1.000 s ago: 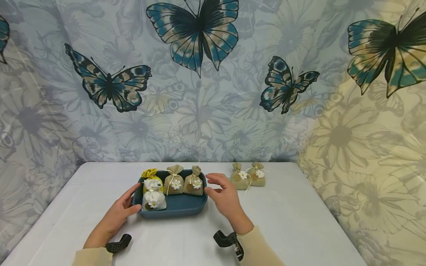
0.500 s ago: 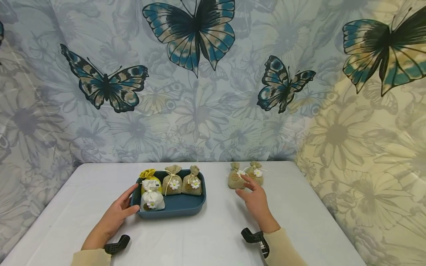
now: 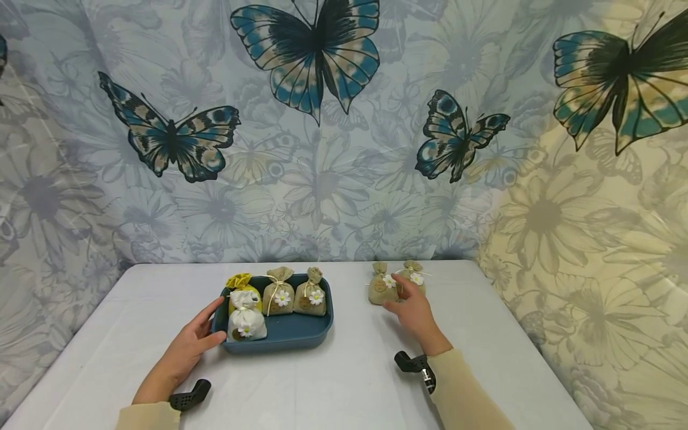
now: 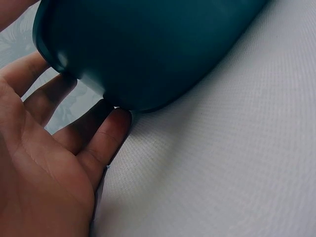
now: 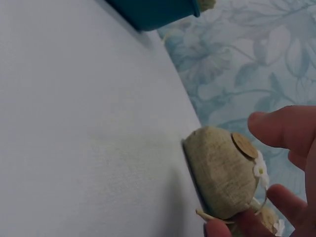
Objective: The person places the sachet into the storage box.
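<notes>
My left hand (image 3: 185, 349) rests its fingertips against the left end of a blue tray (image 3: 301, 329); the left wrist view shows fairly straight fingers on its outer wall. My right hand (image 3: 416, 310) is at two burlap sachets on the right. In the right wrist view, its thumb stands apart from the nearer sachet (image 5: 219, 170), while some fingers reach its far side and appear to touch it. The other burlap sachet (image 3: 412, 267) is partly hidden by that hand. Each carries a white flower and a cord.
In the tray sit a yellow sachet (image 3: 238, 280), a white sachet (image 3: 247, 322) and two burlap sachets, the left one (image 3: 278, 292) and the right one (image 3: 310, 294). A white cloth covers the table (image 3: 301, 388). A butterfly-print fabric (image 3: 322, 197) hangs behind.
My right hand has moved right from the tray's right end to the two burlap sachets, then slightly closer to them. The left hand stays at the tray.
</notes>
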The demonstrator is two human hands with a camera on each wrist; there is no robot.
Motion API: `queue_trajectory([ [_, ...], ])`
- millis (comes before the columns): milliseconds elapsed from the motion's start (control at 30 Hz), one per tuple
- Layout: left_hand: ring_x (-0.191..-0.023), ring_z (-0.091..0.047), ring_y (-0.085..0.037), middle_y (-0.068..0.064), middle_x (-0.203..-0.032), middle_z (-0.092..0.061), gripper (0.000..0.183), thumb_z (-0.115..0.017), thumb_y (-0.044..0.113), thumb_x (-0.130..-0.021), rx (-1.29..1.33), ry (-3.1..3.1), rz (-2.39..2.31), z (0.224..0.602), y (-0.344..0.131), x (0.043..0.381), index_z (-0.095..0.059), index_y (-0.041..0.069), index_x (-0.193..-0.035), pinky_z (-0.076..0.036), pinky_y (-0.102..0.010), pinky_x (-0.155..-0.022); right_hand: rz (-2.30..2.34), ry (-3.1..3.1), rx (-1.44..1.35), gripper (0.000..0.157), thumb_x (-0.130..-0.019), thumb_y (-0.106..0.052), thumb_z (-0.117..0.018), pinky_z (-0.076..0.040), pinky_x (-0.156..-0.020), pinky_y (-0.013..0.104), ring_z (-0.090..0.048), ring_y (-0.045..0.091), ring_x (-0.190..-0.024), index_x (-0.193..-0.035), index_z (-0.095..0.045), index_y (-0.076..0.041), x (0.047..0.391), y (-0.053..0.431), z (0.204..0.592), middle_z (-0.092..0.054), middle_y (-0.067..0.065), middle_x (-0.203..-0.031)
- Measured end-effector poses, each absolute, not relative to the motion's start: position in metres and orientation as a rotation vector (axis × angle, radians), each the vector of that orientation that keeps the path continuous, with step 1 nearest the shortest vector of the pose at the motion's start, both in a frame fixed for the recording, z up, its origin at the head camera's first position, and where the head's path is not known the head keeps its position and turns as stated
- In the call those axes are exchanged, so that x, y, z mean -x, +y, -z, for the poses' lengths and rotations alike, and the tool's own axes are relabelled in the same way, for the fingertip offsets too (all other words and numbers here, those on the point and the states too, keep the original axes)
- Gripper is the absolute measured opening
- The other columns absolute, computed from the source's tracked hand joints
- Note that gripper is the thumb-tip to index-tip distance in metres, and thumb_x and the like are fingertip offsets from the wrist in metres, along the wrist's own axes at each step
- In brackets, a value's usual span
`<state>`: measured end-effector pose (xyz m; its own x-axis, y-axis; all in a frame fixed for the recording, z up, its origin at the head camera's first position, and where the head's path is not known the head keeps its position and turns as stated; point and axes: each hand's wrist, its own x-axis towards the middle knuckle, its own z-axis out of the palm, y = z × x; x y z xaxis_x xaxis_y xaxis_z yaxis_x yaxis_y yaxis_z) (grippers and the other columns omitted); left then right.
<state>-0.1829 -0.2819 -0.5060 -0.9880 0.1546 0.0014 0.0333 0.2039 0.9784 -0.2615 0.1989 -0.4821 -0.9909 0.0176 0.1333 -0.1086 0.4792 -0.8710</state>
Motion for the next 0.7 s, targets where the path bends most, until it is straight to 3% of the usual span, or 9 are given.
queue_trajectory([
  [200, -0.145, -0.015, -0.046, -0.020, -0.163, -0.004, 0.078, -0.065, 0.019, -0.099, -0.181, 2.377, -1.898, 0.506, -0.281, 0.182, -0.018, 0.015, -0.161, -0.023, -0.047, -0.110, -1.444, -2.668, -0.187, 0.075, -0.081, -0.001, -0.079, -0.044, -0.099, 0.051, -0.051, 0.037, -0.121, -0.148, -0.048, -0.009, 0.275, 0.198, 0.483, -0.043, 0.019, -0.147],
  [300, -0.145, -0.015, -0.046, -0.020, -0.163, -0.004, 0.078, -0.065, 0.019, -0.099, -0.186, 2.382, -1.893, 0.505, -0.281, 0.182, -0.018, 0.015, -0.161, -0.025, -0.041, -0.110, -1.377, -2.703, -0.244, 0.075, -0.080, -0.001, -0.079, -0.046, -0.095, 0.048, -0.053, 0.034, -0.114, -0.148, -0.048, -0.007, 0.279, 0.195, 0.484, -0.048, 0.019, -0.141],
  [500, -0.145, -0.013, -0.048, -0.022, -0.163, -0.002, 0.078, -0.064, 0.017, -0.100, -0.202, 2.354, -1.919, 0.506, -0.280, 0.182, -0.016, 0.013, -0.161, -0.020, -0.056, -0.110, -1.212, -2.749, -0.257, 0.067, -0.079, -0.003, -0.080, -0.045, -0.085, 0.043, -0.052, 0.028, -0.099, -0.142, -0.056, -0.006, 0.281, 0.192, 0.485, -0.054, 0.017, -0.127],
  [700, -0.145, -0.010, -0.049, -0.022, -0.163, -0.001, 0.079, -0.064, 0.017, -0.099, -0.200, 2.347, -1.940, 0.506, -0.280, 0.181, -0.016, 0.012, -0.161, -0.017, -0.060, -0.110, -1.145, -2.770, -0.249, 0.057, -0.077, -0.003, -0.081, -0.045, -0.080, 0.041, -0.051, 0.025, -0.092, -0.131, -0.062, -0.007, 0.279, 0.191, 0.485, -0.054, 0.014, -0.121],
])
